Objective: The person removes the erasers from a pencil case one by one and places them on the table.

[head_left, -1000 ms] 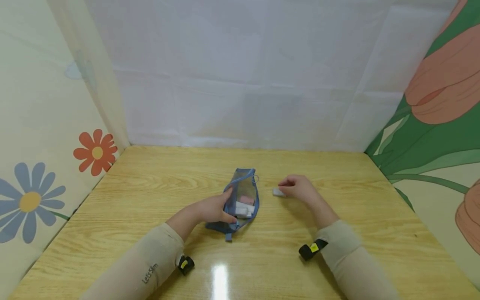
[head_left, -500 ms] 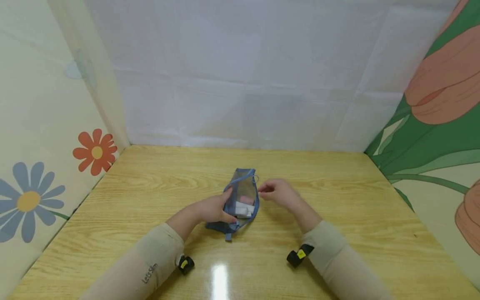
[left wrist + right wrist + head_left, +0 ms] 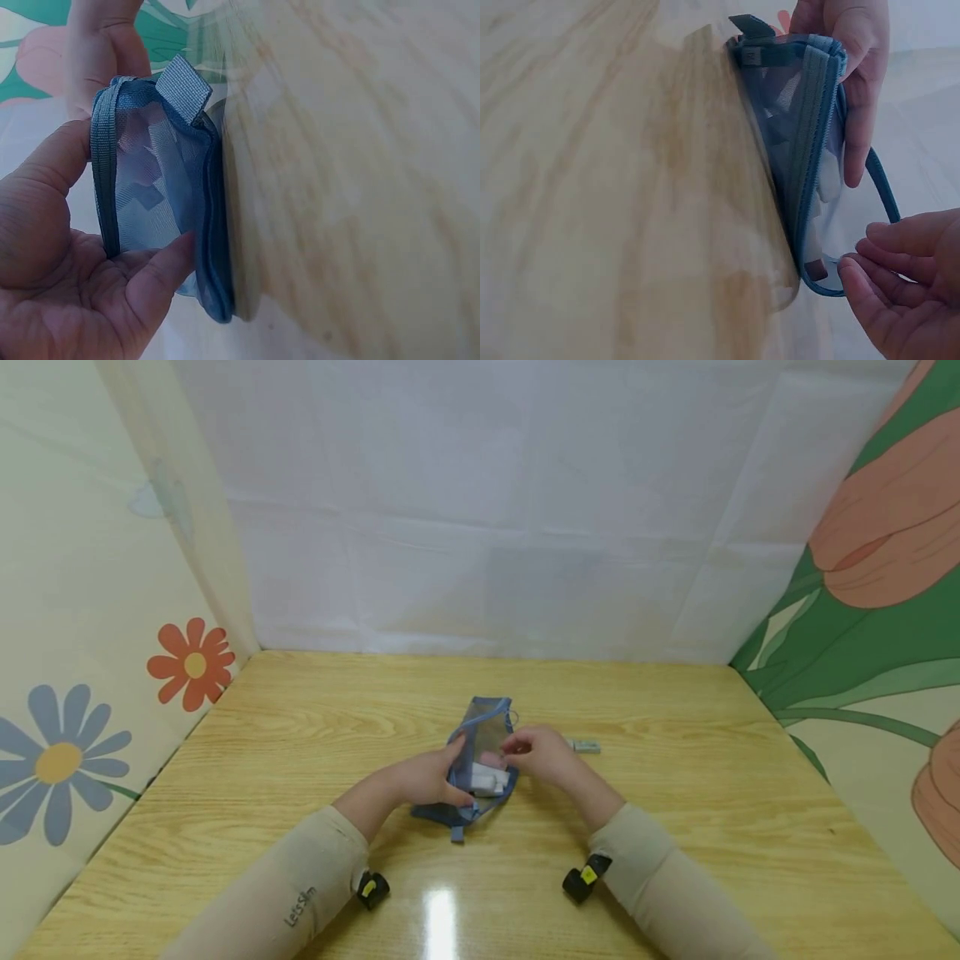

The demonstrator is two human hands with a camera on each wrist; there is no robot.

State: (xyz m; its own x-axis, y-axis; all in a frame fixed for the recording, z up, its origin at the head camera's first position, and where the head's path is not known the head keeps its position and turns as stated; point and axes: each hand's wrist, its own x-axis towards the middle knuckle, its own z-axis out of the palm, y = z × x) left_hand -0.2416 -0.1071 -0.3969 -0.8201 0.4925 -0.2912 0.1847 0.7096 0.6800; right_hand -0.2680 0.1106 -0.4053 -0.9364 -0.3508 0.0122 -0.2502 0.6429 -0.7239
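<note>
A blue mesh zip pouch [image 3: 486, 731] lies unzipped on the table, its opening toward the right. White blocks [image 3: 487, 779] and a pink block [image 3: 491, 760] show inside. My left hand [image 3: 426, 777] grips the pouch's near left side, thumb and fingers spread around it; the left wrist view shows this hand [image 3: 82, 247] against the blue edging. My right hand [image 3: 542, 753] has its fingers bent together at the opening, fingertips overlapping the pink block. In the right wrist view, the right hand [image 3: 904, 277] meets the pouch's blue rim; I cannot tell whether it holds anything.
A small pale greenish block [image 3: 586, 747] lies on the wooden table [image 3: 300, 718], just right of my right hand. White cloth [image 3: 487, 527] hangs behind the table, and flower-printed panels [image 3: 862, 610] stand at both sides.
My right hand has moved left from a small white block on the table to the pouch opening. A pale block behind it has come into view. My left hand stays put.
</note>
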